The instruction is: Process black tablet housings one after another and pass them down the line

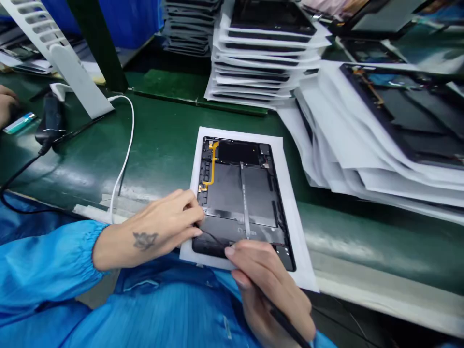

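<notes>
An opened tablet housing [224, 193] lies on a white sheet [290, 203] right in front of me, its inside facing up. An orange flex cable [213, 166] runs down its left side, and a grey ribbon cable [245, 200] crosses its middle. My left hand [163, 224] is closed at the housing's lower left edge, thumb and finger pinching a thin black wire [212, 235]. Over the lower edge, my right hand [270, 285] grips a slim black pen-like tool [288, 326]; its tip is hidden by my fingers.
Stacks of tablet housings layered with white sheets [261, 63] stand behind and at right [362, 145]. Left are a white stand [72, 72], a white cable [130, 125], a black corded device [50, 116] and another person's hand [5, 104]. The green bench's front edge [380, 295] runs close to me.
</notes>
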Demonstrator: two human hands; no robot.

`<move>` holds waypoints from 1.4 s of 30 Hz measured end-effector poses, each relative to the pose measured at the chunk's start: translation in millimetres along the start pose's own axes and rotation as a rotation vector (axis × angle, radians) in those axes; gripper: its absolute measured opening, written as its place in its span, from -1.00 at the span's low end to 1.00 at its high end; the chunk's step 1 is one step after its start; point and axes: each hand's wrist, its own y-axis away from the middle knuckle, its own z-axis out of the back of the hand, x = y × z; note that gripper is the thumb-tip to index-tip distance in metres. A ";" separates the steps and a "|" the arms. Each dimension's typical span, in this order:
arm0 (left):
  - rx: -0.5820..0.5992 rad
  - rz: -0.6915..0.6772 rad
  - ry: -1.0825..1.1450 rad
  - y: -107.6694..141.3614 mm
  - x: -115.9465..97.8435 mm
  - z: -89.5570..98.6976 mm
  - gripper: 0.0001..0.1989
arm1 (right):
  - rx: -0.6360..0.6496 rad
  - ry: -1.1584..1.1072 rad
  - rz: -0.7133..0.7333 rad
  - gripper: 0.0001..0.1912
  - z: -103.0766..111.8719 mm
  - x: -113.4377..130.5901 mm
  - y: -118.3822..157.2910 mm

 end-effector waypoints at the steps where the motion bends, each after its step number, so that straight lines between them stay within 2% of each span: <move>1: 0.026 0.000 0.005 -2.2 -0.5 -0.9 -0.85 | -0.016 0.016 0.008 -0.78 -2.8 0.3 -0.6; 7: 0.131 -0.007 -0.107 -17.5 -6.5 6.5 -0.88 | -0.061 0.025 -0.001 -0.77 -7.4 3.0 -0.6; 10: 0.111 0.015 -0.074 -16.0 -13.1 9.7 -0.86 | -0.117 0.060 -0.004 -0.76 -1.3 3.4 0.0; 12: 0.054 0.049 0.035 -11.2 -16.0 9.1 -0.83 | -0.094 0.076 0.031 -0.71 3.3 3.4 -1.7; 15: 0.018 0.150 0.258 -3.4 -18.6 5.5 -0.81 | 0.059 0.115 0.082 -0.66 6.0 4.3 -8.5; 18: -0.032 0.248 0.488 -0.2 -20.5 0.2 -0.89 | 0.181 0.280 0.062 -0.65 -0.3 6.7 -17.2; 20: -0.054 0.306 0.658 -0.2 -21.3 -3.9 -0.96 | 0.218 0.336 0.051 -0.73 -8.0 7.8 -21.4; 23: -0.070 0.358 0.785 0.8 -21.5 -9.5 -0.90 | 0.202 0.323 0.069 -0.82 -19.9 6.5 -23.6; 25: -0.140 0.350 0.734 3.7 -21.4 -13.2 -0.82 | 0.173 0.292 0.067 -0.82 -25.9 3.9 -23.2; 27: -0.283 0.296 0.573 8.2 -21.5 -17.3 -0.80 | 0.156 0.242 0.038 -0.81 -29.4 1.1 -22.5; 29: -0.439 0.205 0.377 12.6 -21.6 -21.9 -0.85 | 0.158 0.182 -0.010 -0.83 -30.4 -0.9 -22.5; 31: -0.539 0.127 0.263 15.7 -21.6 -26.5 -0.91 | 0.166 0.140 -0.044 -0.84 -29.8 -1.4 -23.4; 35: -0.579 0.109 0.268 16.5 -20.4 -32.9 -0.91 | 0.159 0.134 -0.049 -0.82 -27.5 -0.5 -25.7; 42: -0.530 0.104 0.291 12.4 -21.6 -31.1 -0.93 | 0.172 0.139 -0.047 -0.80 -29.1 -0.9 -25.0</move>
